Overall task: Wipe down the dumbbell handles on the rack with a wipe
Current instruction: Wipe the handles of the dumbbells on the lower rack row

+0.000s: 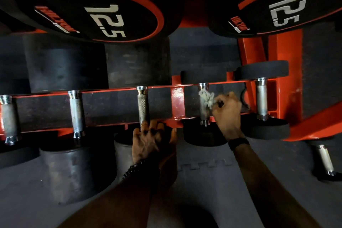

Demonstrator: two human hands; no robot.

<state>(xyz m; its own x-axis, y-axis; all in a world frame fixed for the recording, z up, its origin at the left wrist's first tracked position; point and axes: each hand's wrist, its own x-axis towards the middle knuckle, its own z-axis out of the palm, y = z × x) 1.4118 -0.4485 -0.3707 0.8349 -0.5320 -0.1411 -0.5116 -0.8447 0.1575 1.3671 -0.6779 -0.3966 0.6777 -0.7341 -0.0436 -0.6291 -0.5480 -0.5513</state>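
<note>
Several black dumbbells with steel handles lie across the lower tier of a red rack (177,102). My right hand (228,112) grips a crumpled pale wipe (206,97) and holds it against the upper part of a small dumbbell's handle (203,111). My left hand (152,139) rests over the near rubber head of the neighbouring dumbbell, its fingers curled on the head just below that knurled handle (142,105). Further handles show at the left (76,113), far left (9,118) and right (261,98).
Two large dumbbell heads marked 12.5 (103,18) (288,9) hang overhead on the upper tier. A red rack leg (288,83) slants down at the right. One loose dumbbell (325,161) lies on the grey interlocking floor mat (207,181) at right.
</note>
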